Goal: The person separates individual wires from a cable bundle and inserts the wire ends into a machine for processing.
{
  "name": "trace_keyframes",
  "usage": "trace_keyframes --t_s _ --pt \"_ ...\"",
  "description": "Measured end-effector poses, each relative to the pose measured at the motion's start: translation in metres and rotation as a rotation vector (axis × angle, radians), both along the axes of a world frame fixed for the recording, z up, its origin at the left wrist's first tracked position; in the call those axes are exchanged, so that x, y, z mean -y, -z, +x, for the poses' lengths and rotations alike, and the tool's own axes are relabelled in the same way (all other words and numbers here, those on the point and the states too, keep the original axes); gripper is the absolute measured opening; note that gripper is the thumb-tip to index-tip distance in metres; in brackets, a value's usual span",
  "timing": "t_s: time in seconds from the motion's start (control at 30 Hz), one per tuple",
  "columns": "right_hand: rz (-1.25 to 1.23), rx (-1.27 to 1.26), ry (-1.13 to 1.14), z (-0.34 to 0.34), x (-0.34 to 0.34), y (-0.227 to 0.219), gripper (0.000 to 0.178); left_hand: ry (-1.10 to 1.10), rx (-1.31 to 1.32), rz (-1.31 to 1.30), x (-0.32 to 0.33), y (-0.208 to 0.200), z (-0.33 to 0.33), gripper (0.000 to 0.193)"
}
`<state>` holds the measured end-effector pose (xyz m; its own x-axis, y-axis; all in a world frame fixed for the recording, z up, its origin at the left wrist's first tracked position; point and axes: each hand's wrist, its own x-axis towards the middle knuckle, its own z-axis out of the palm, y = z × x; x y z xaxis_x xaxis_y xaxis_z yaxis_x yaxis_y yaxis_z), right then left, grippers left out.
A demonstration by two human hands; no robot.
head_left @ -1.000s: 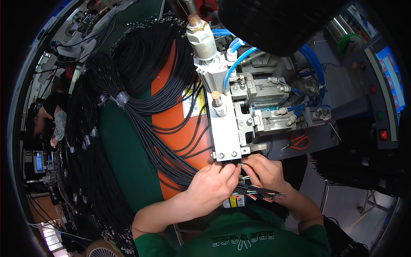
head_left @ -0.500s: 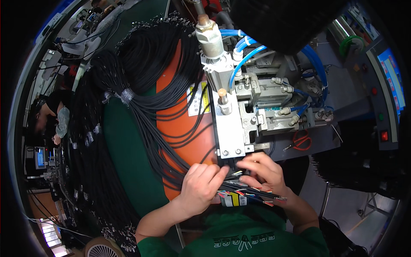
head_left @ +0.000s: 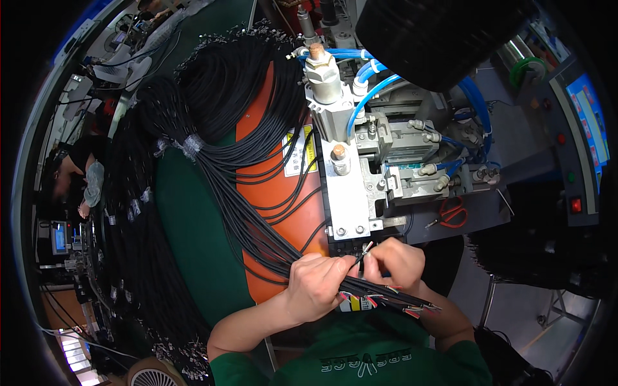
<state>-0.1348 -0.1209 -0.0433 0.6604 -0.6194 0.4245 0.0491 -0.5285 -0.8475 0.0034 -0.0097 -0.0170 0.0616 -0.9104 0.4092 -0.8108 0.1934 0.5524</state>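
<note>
My left hand [head_left: 315, 286] is closed around a bundle of black cables [head_left: 270, 243]. Their stripped ends, with red, white and dark wires [head_left: 412, 305], stick out to the right beneath my right hand. Between my hands one cable's pale wire end [head_left: 367, 249] points up, and my right hand [head_left: 396, 262] pinches it with thumb and fingertips. Just beyond my fingers is the front end of a metal press machine [head_left: 349, 215] with a pale top plate. My fingers partly hide the wire end, and the machine's lower front is dark.
An orange mat [head_left: 277, 222] lies under the cables on a green table [head_left: 187, 225]. Large heaps of black cable [head_left: 222, 83] fill the left side. Red-handled scissors [head_left: 452, 212] lie right of the machine. A control panel [head_left: 576, 148] stands far right. A person's arm [head_left: 84, 209] shows far left.
My hands have drawn together, and my right thumb and fingers have closed on a wire end that now points upward. The cable bundle has shifted slightly right, and my view has moved a little.
</note>
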Motion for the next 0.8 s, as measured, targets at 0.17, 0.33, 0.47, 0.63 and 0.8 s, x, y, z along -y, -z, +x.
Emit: trace_keyframes --t_s 0.17,0.33,0.47,0.63,0.8 --pt "0.135 0.078 -0.065 -0.009 -0.003 0.006 0.004 0.017 -0.029 -0.018 0.0 0.0 0.001 0.026" --pt "0.925 0.123 -0.249 -0.009 0.001 0.0 0.009 0.051 -0.03 -0.02 0.004 0.001 0.0 0.03" --pt "0.555 0.085 -0.052 -0.007 -0.007 0.014 0.008 0.033 -0.023 0.052 0.008 -0.005 -0.001 0.029" --pt "-0.289 0.028 0.096 -0.001 -0.026 0.018 0.043 -0.007 -0.176 0.09 0.008 -0.006 0.0 0.016" --pt "0.427 0.116 -0.195 -0.015 -0.001 0.015 0.026 0.035 -0.093 0.058 0.008 -0.002 -0.001 0.018"
